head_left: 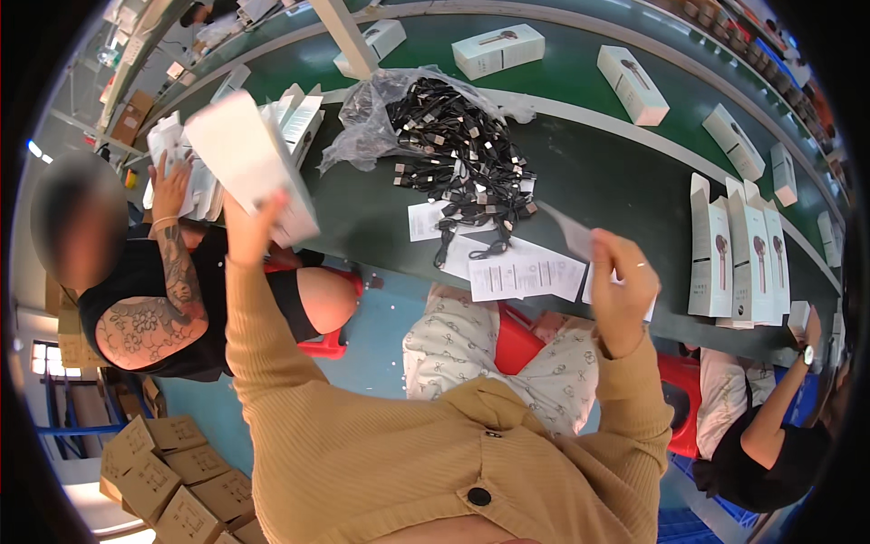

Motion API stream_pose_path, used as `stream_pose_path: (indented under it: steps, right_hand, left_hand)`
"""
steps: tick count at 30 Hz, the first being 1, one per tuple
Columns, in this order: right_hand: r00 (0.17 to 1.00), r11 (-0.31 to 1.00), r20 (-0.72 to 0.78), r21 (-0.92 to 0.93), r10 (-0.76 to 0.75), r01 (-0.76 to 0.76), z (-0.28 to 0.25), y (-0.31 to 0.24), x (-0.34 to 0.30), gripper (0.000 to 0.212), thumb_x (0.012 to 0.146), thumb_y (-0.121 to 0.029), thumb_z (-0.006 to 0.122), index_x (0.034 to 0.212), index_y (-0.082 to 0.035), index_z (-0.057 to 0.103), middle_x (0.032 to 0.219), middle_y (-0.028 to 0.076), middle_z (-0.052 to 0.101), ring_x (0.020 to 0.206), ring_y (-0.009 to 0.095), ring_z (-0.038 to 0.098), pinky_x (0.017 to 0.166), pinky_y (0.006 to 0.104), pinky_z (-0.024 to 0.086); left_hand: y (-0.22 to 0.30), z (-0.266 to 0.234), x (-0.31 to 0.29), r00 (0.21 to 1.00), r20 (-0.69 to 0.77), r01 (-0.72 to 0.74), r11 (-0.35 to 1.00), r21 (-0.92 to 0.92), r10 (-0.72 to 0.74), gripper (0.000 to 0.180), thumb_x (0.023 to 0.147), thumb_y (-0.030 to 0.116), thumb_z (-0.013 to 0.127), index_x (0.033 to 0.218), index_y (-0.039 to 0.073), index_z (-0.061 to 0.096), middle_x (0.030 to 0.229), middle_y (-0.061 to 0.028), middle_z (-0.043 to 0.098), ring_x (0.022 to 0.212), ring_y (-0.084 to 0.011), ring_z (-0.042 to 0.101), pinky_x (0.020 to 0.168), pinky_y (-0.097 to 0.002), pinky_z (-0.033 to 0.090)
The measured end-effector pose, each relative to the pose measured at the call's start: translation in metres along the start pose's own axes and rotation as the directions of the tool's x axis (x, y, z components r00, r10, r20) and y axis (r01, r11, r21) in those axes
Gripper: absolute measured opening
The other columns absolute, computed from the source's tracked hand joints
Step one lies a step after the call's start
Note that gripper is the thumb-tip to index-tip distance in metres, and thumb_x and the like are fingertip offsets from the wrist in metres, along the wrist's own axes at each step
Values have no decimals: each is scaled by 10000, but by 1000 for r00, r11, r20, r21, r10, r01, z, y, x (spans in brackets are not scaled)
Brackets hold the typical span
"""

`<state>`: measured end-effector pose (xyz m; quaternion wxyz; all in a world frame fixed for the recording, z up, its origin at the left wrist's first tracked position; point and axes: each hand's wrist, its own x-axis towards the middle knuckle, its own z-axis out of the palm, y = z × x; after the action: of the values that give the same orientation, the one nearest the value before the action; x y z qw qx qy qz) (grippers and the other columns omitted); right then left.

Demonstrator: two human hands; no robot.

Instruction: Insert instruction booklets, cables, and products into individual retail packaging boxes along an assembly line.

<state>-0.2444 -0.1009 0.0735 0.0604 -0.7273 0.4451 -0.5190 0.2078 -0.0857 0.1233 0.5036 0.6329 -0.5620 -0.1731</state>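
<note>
My left hand (pixel 252 225), raised over the table's left part, is closed around a white carton (pixel 237 150), which is tilted. In my right hand (pixel 623 292) a thin printed leaflet (pixel 569 231) is pinched between thumb and fingers, above the table's front edge. More printed leaflets (pixel 526 275) lie spread on the table between my hands. Behind them sits a heap of black USB cables (pixel 462 150), spilling out of a clear plastic bag (pixel 362 122). A few cable ends rest on the leaflets.
Several white cartons stand upright (pixel 750 258) at the right. Beyond the table, more cartons (pixel 498 50) lie on a green conveyor belt (pixel 566 77). A co-worker's hand (pixel 170 186) touches cartons at the left; another person's hand (pixel 809 326) is at the far right. Brown boxes (pixel 172 462) are stacked lower left.
</note>
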Motion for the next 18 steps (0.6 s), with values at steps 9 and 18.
stream_pose_path:
  steps: [9, 18]
  right_hand:
    - [936, 704, -37, 670, 351, -237, -80, -45, 3, 148, 912, -84, 598, 936, 62, 590, 790, 161, 661, 643, 227, 664, 517, 263, 482]
    - [877, 787, 428, 609, -219, -101, -69, -70, 2, 196, 731, 41, 670, 924, 16, 653, 883, 156, 695, 720, 262, 679, 599, 306, 516]
  left_hand:
    - [40, 149, -120, 807, 317, -342, 831, -438, 499, 799, 567, 187, 880, 1185, 96, 382, 1117, -172, 514, 1017, -278, 527, 887, -402, 424]
    - [55, 185, -135, 752, 276, -485, 786, -383, 599, 712, 579, 220, 862, 1137, 128, 431, 1112, -145, 558, 1001, -323, 540, 880, -425, 391]
